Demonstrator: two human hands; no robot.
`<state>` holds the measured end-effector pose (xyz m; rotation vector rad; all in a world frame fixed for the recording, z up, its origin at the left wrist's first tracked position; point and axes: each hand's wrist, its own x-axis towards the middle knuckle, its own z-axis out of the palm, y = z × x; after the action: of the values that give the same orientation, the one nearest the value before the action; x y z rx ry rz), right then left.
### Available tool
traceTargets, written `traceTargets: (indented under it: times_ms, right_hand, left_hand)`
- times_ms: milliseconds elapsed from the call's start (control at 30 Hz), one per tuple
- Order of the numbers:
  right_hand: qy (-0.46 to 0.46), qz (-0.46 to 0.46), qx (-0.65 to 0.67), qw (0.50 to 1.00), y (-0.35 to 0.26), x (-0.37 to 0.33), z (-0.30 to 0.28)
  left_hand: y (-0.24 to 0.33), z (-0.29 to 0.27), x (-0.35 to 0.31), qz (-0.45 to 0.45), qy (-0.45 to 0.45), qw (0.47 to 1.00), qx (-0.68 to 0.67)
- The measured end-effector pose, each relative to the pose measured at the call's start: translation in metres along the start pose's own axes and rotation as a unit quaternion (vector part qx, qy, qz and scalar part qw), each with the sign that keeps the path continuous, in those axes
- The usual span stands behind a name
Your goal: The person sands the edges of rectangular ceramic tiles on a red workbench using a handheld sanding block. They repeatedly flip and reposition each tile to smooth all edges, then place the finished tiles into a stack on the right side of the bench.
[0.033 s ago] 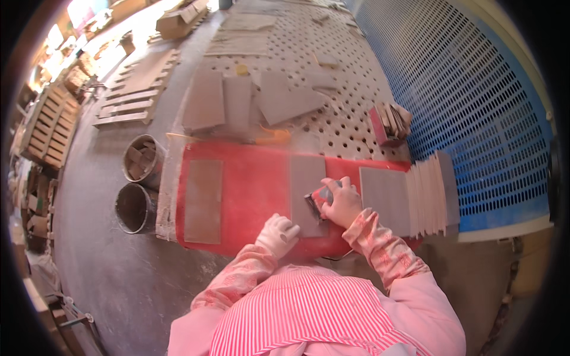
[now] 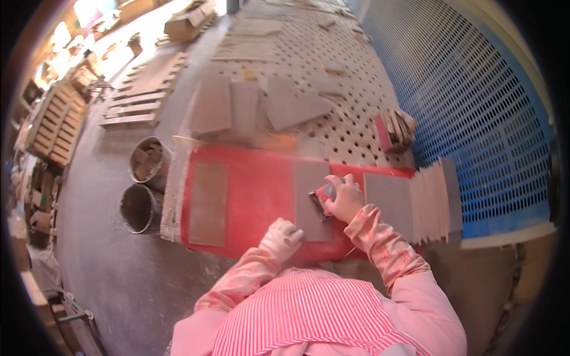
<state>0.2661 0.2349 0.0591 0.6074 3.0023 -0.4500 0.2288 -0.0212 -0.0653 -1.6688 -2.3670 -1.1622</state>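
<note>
A narrow grey panel (image 2: 311, 172) lies on a red mat (image 2: 255, 196) in front of me. My right hand (image 2: 346, 200) is closed over a small red and black hand-held sander (image 2: 320, 200), which rests on the panel's right part. At the panel's near left corner my left hand (image 2: 282, 238), in a white glove, has its fingers curled against the edge. To the left on the mat lies a second, browner panel (image 2: 208, 204). Right of the sander are another grey panel (image 2: 387, 204) and a row of panels standing on edge (image 2: 432, 202).
Beyond the mat, larger grey slabs (image 2: 211, 107) lie on a perforated worktop (image 2: 350, 127). A red box of thin pieces (image 2: 395, 132) stands near the blue slotted wall (image 2: 475, 118). Two buckets (image 2: 141, 207) are on the floor at left, with wooden pallets (image 2: 139, 89) farther off.
The whole view has shifted slightly, so things sit a little farther right in the picture. Both hands keep nearly the same place on the panel.
</note>
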Motion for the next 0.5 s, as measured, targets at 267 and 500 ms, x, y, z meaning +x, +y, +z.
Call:
traceTargets:
  times_ms: [267, 500]
  right_hand:
    - [0.011, -0.058, 0.021, 0.998, -0.031, 0.162, 0.003]
    - [0.021, -0.249, 0.013, 0.968, -0.075, 0.106, 0.033]
  left_hand:
    - [-0.006, 0.017, -0.011, -0.028, -0.008, 1.000, 0.012]
    - [-0.009, 0.019, -0.023, -0.168, -0.005, 0.985, -0.033]
